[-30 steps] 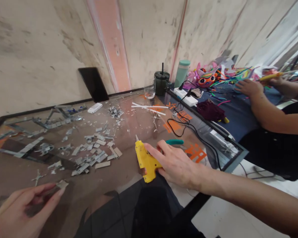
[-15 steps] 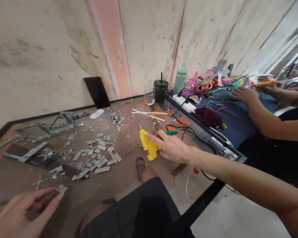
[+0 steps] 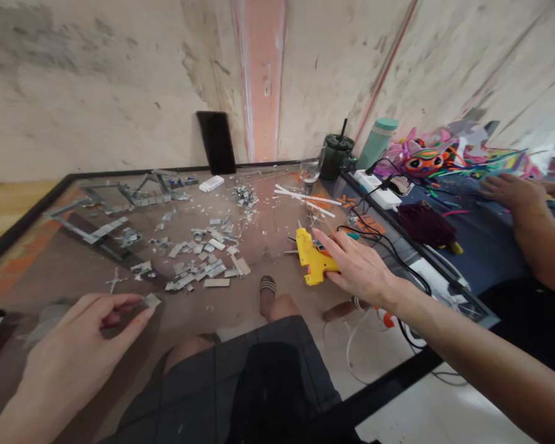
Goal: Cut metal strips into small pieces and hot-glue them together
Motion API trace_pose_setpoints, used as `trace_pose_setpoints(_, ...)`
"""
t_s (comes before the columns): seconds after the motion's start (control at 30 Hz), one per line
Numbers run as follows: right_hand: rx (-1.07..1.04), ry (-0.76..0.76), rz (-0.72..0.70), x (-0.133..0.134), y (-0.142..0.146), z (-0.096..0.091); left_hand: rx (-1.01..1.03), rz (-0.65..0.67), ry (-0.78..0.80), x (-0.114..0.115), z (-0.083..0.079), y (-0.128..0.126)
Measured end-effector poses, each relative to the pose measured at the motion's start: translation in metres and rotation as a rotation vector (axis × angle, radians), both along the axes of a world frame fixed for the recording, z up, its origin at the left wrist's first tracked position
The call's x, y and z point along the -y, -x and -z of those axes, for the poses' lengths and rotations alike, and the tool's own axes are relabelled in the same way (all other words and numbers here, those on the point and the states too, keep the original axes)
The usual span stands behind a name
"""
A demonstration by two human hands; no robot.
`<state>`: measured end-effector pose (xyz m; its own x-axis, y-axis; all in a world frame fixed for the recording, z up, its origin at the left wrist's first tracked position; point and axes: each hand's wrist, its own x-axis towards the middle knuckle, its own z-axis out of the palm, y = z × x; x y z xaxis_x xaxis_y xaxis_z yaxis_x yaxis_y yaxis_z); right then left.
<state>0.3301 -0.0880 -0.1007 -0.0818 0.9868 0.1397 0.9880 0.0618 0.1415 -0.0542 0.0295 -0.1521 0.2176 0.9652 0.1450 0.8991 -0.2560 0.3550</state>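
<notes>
My left hand [image 3: 87, 333], at the lower left, pinches a small flat grey piece [image 3: 152, 300] between thumb and fingertips, just above the glass tabletop. On the right, my right hand [image 3: 356, 262] has its fingers around the handle of a yellow hot glue gun [image 3: 311, 258], whose nozzle points away from me. Several small flat grey pieces [image 3: 213, 268] lie loose in a heap between the hands. Left of them, a frame of joined grey strips [image 3: 106, 228] rests on the table. A small star-shaped bit [image 3: 115, 280] lies beyond my left hand.
White sticks [image 3: 308, 198] lie near a clear glass [image 3: 311, 169], a dark cup with a straw [image 3: 337, 157] and a green bottle [image 3: 378, 143]. A phone [image 3: 216, 143] leans on the wall. Black cables run from a white power strip [image 3: 378, 190]. A co-worker's hand [image 3: 513, 191] is at right.
My view has turned left, so the table appears shifted to the right. Both hands keep their holds. The co-worker's hands now sit nearer the right edge.
</notes>
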Motion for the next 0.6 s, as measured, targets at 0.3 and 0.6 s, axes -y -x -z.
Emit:
trace_pose_setpoints(0.3, 0.115, 0.023, 0.018, 0.008, 0.004, -0.002, -0.025, 0.072, -0.020, 0.018, -0.027, -0.021)
trace_pose_setpoints(0.6, 0.143, -0.090, -0.084, 0.014, 0.011, -0.018, -0.032, 0.131, -0.112, 0.018, -0.017, -0.015)
